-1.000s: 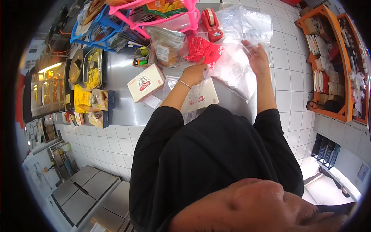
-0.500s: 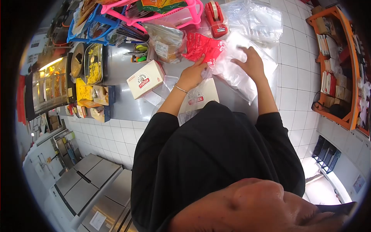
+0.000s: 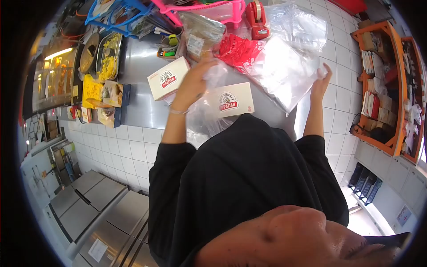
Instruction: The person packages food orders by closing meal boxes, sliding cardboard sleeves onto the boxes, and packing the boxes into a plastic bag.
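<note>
Shiny grey worktop (image 3: 138,109) runs beneath your fingers, its near edge partly hidden by your black top (image 3: 253,178). Your left hand (image 3: 195,85) blurs at the fingertips against a clear plastic bag (image 3: 217,74), so whether they pinch it cannot be told; the filmy, wrinkled bag trails from them over the left end of a pale card box (image 3: 242,99). Your right hand (image 3: 321,83) has bent fingers at the outer edge of glossy plastic sheeting (image 3: 284,66), any pinch there too unclear to tell. Beyond and between your fingers lies a crinkled red packet (image 3: 238,50), its print unclear; a pink rack (image 3: 240,11) farther out is cut off at the top. On the card box, and on a second box (image 3: 168,79) left of your left fingers, you read "SPICY CHICKEN" and "PAMAN".
</note>
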`<state>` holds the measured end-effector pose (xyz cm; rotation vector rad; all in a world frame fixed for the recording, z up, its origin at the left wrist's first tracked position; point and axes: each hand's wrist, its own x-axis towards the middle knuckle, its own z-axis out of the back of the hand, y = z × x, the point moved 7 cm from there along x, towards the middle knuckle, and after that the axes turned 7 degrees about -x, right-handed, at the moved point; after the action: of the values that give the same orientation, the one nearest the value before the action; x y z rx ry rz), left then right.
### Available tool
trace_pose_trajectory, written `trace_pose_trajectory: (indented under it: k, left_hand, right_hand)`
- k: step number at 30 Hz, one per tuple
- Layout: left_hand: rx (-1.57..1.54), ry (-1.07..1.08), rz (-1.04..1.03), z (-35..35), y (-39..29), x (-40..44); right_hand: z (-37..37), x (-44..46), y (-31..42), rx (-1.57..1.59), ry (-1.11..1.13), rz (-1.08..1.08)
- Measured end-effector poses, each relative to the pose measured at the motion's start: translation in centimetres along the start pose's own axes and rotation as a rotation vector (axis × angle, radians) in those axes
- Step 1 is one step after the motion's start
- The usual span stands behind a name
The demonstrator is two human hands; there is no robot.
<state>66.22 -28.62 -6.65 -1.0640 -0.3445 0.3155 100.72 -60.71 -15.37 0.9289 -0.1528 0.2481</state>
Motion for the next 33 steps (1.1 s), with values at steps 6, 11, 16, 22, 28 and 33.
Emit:
trace_pose_trajectory:
  k: [6, 11, 16, 22, 28, 33]
  left_hand:
    - [0.085, -0.347, 0.168, 11.9, -4.7, -11.9]
    - [-0.028, -0.611, 0.264, 16.7, -6.6, -21.1]
    - [-0.089, -0.648, 0.251, 16.1, -8.1, -25.8]
    - [-0.111, -0.671, 0.25, 15.7, -7.4, -31.0]
    - [-0.124, -0.723, 0.223, 18.3, -5.2, -35.4]
    - [0.003, -0.807, 0.161, 22.7, -5.3, -36.7]
  right_hand:
    - [-1.6, -5.4, -2.7, -0.591, 0.277, 0.304]
    - [-2.2, -6.6, 9.0, 0.065, 0.462, 0.181]
    - [-7.9, -22.7, 27.2, 0.6, 1.219, 0.161]
    - [-13.4, -45.4, 39.0, -0.289, 1.363, 1.309]
    - [-8.0, -43.3, 43.1, 0.411, 1.562, 1.18]
    - [-10.5, -29.4, 33.4, -0.148, 1.127, 0.908]
